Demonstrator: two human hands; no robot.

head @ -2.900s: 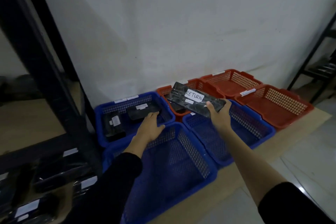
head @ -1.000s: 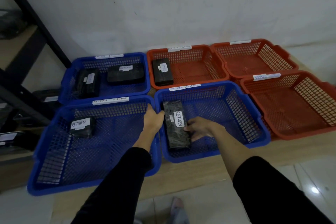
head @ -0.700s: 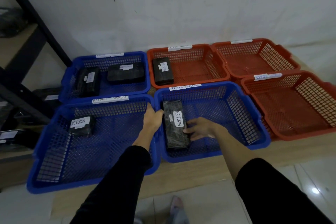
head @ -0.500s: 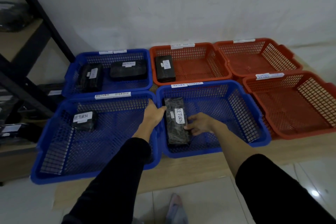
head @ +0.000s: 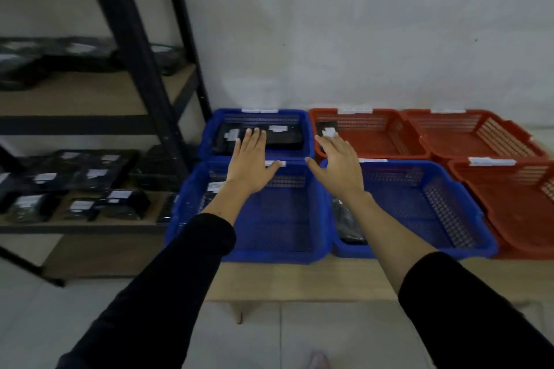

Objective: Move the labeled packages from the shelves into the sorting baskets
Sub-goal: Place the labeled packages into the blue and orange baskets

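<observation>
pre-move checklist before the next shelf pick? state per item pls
1. Left hand free: ok, fingers straight, holding nothing.
2. Right hand free: ok, open, empty.
3. Last black wrapped package down in the near-right blue mesh basket: ok, partly hidden by the forearm.
4. Labeled black packages left on the lower shelf: ok, several.
5. Their label text readable: cannot tell, blurred.
6. Red mesh baskets have room: ok.

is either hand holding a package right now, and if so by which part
Nothing is held. The left hand and right hand are both open with fingers spread, raised above the blue baskets. A black package lies in the right-hand blue basket, untouched.
</observation>
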